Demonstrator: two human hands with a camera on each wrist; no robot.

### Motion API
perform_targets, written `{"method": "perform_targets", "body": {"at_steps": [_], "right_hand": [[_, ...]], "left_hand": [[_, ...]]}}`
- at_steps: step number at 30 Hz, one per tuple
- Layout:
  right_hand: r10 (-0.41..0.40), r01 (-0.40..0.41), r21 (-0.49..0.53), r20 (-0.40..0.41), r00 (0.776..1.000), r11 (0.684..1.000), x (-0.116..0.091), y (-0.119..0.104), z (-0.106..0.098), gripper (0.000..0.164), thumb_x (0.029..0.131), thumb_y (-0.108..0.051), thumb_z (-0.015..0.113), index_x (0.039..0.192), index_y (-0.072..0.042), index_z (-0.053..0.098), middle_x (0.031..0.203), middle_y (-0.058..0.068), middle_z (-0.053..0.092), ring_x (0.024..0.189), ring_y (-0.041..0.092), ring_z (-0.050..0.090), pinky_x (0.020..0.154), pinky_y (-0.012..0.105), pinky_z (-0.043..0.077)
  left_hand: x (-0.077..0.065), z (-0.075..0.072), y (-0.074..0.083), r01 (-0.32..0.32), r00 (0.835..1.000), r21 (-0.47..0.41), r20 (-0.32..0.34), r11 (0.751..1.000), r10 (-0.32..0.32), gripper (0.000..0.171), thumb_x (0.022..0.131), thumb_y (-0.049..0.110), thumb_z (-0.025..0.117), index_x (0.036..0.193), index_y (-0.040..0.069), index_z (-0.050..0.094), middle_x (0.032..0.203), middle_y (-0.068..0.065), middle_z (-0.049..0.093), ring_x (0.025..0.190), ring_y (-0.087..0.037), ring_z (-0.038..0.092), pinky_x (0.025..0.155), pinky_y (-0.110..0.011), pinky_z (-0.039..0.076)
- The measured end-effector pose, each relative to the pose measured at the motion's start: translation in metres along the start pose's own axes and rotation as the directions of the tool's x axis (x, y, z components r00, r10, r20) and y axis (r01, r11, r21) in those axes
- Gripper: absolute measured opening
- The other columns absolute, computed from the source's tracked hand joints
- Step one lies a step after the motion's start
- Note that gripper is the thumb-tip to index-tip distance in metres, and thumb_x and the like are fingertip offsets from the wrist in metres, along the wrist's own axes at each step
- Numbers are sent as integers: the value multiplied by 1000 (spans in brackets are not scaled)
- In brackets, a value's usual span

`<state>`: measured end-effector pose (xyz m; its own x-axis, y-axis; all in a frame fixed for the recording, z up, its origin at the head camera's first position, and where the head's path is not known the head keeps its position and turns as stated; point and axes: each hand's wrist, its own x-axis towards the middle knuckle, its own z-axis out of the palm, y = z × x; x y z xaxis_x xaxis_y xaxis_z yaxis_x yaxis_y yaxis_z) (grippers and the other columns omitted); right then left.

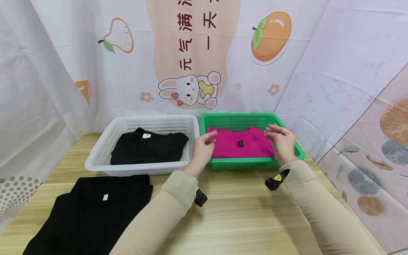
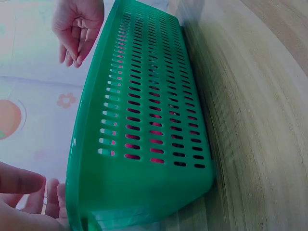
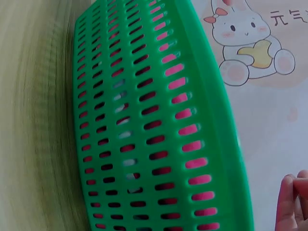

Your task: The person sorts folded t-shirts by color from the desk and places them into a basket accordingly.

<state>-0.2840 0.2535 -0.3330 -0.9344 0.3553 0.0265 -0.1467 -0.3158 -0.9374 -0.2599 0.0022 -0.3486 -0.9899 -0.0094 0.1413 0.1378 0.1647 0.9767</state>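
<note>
A folded magenta garment (image 1: 229,145) with a small black label lies inside the green basket (image 1: 251,163). My left hand (image 1: 203,150) hovers by the basket's left end, its fingers loosely bent and nothing held. Over the right end is my right hand (image 1: 282,143), fingers relaxed and also without anything in them. The left wrist view shows both hands above the rim of the basket (image 2: 91,115), the left hand (image 2: 29,202) near and the right hand (image 2: 79,31) at the far end. In the right wrist view, only the fingers (image 3: 288,204) show at the lower right.
To the left stands a white basket (image 1: 143,168) with a folded black garment (image 1: 149,147) in it. Another black garment (image 1: 92,212) lies spread on the wooden table (image 1: 229,219) at front left. A printed curtain (image 1: 127,81) hangs behind the baskets.
</note>
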Motion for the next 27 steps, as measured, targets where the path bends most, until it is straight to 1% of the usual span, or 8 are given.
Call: {"method": "perform_targets", "body": {"at_steps": [5,8,11,15,17,19,21,27], "right_hand": [[19,-18,-17,50,999,1000,-8,-4,2,37,88,18,58,82,-14,76,76,-1,75,69,9,73,69,19,58],[17,-17,3,97,995,1000,-12,-6,2,36,88,18,56,84,-12,76,77,1,76,69,11,74,71,21,59],[14,-13,-6,154,988,1000,-17,-8,1,36,89,18,55,88,-13,75,80,0,76,73,12,74,75,22,59],[8,1,-39,212,977,999,-26,-9,0,36,90,16,56,92,-15,75,85,-1,76,77,12,74,78,23,59],[4,13,-68,233,972,998,-31,-9,-1,35,90,14,58,94,-15,75,86,-2,76,78,11,75,78,23,59],[1,23,-89,255,967,996,-36,-9,0,34,90,14,59,95,-16,76,87,-3,77,79,11,75,79,24,59],[-9,40,-107,275,961,993,-41,-7,0,35,89,13,60,95,-17,77,88,-3,77,80,11,75,79,26,59],[-27,80,-145,332,943,986,-55,-2,4,37,90,11,62,94,-23,76,91,-6,77,82,8,74,79,25,59]], "left_hand": [[-4,-8,0,-12,999,-38,36,999,13,33,97,1,54,127,6,67,130,-11,65,113,-26,64,81,-20,51],[-8,-14,3,-29,999,-77,44,997,32,29,99,5,56,126,3,67,127,-14,67,109,-27,65,91,-33,56],[-13,-20,8,-27,997,-117,72,993,36,29,100,8,56,126,2,67,125,-15,68,108,-30,66,96,-43,54],[-22,-29,15,-22,991,-96,131,995,35,29,100,12,58,127,6,67,124,-12,69,106,-27,67,95,-46,54],[-27,-33,18,-40,985,-71,162,997,51,29,100,13,58,127,7,67,124,-10,70,105,-24,67,94,-46,54],[-32,-38,20,-61,979,-55,193,997,70,30,100,13,57,128,7,66,125,-10,69,108,-27,67,95,-46,54],[-37,-43,22,-77,973,-41,216,996,84,31,100,14,57,129,7,66,126,-10,69,111,-27,66,95,-42,55],[-49,-55,22,-99,966,-16,238,995,100,31,100,15,59,129,6,66,127,-13,68,116,-28,64,92,-36,56]]}}
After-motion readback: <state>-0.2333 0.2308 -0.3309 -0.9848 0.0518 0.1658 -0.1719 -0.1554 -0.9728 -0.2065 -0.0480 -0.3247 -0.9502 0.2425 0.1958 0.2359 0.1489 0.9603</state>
